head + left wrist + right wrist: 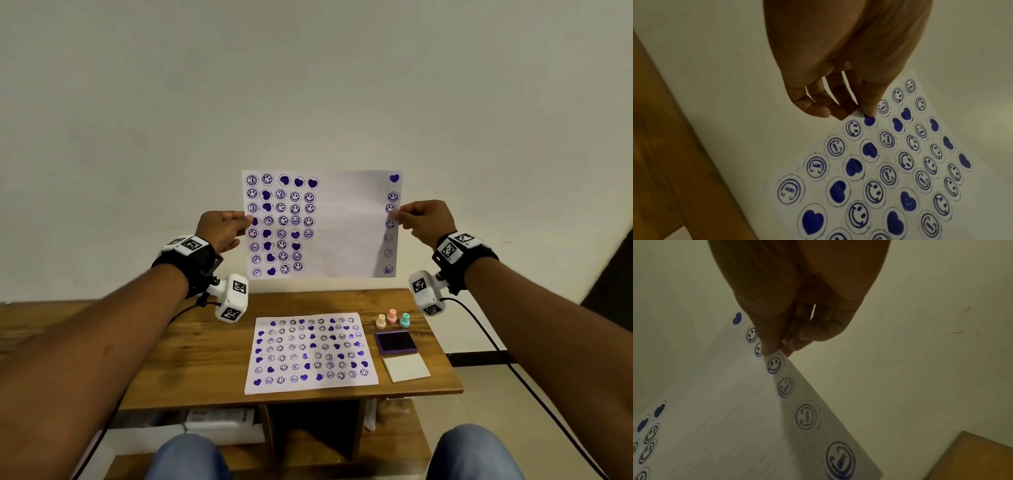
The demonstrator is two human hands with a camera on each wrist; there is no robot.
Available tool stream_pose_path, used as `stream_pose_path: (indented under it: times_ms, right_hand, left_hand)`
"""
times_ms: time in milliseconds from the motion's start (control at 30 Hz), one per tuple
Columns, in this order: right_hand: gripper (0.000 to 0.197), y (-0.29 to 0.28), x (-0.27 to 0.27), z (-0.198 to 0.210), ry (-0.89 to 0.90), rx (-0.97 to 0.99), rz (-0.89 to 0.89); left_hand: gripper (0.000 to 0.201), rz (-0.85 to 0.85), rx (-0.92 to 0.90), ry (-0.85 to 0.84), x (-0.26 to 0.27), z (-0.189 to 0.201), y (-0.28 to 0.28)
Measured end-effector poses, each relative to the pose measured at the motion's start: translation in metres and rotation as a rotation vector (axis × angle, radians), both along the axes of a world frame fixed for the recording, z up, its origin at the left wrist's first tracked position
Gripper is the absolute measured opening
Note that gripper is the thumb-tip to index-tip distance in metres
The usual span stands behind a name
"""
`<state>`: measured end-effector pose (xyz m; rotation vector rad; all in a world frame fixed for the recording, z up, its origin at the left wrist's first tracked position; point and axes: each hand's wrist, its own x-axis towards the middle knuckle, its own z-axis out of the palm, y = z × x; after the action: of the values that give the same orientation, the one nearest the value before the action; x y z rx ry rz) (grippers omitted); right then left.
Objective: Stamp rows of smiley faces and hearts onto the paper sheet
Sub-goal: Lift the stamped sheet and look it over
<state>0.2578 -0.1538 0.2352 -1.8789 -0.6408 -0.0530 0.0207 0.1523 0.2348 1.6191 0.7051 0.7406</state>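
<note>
A white paper sheet [349, 226] is held up in the air before the wall, facing me. Purple smileys and hearts fill its left half and one column runs down its right edge; the middle is blank. My left hand [227, 228] pinches the sheet's left edge [865, 116], thumb over a heart. At the right edge, my right hand [423, 219] pinches the sheet [777, 353] between two smileys. A second sheet [310, 353], full of stamps, lies flat on the wooden table [205, 342]. Three small stamps, cream [381, 321], pink [392, 316] and teal [405, 319], stand at the back right beside a purple ink pad [395, 342].
A white square pad [406, 367] lies in front of the ink pad. Under the table a lower shelf holds white boxes [219, 419]. My knees in jeans [186, 457] are near the table's front edge. Cables run from both wrist cameras.
</note>
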Motion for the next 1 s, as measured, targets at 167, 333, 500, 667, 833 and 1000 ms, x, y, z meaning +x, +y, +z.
stream_pose_path:
  times_ms: [167, 333, 500, 667, 833, 1000]
  right_hand:
    - [0.014, 0.001, -0.001, 0.005, -0.008, 0.0, 0.011]
    - [0.013, 0.001, -0.001, 0.009, -0.004, 0.007, 0.018]
    - [0.016, -0.001, -0.003, 0.014, -0.007, 0.007, 0.026]
    - [0.016, -0.003, -0.003, 0.016, 0.005, 0.01, 0.029]
    - [0.015, -0.003, -0.004, 0.017, 0.004, 0.016, 0.037]
    - [0.017, -0.004, -0.005, 0.018, 0.009, 0.012, 0.044]
  left_hand:
    - [0.015, 0.007, 0.009, -0.009, 0.001, 0.001, 0.005]
    - [0.024, 0.004, 0.017, -0.009, 0.003, 0.0, 0.008]
    - [0.008, 0.014, 0.02, -0.01, 0.004, 0.001, 0.008]
    - [0.008, 0.013, 0.033, -0.011, 0.004, -0.001, 0.009]
    - [0.023, 0.006, 0.04, -0.006, 0.005, -0.003, 0.011]
    - [0.026, 0.007, 0.038, -0.01, 0.004, -0.004, 0.013]
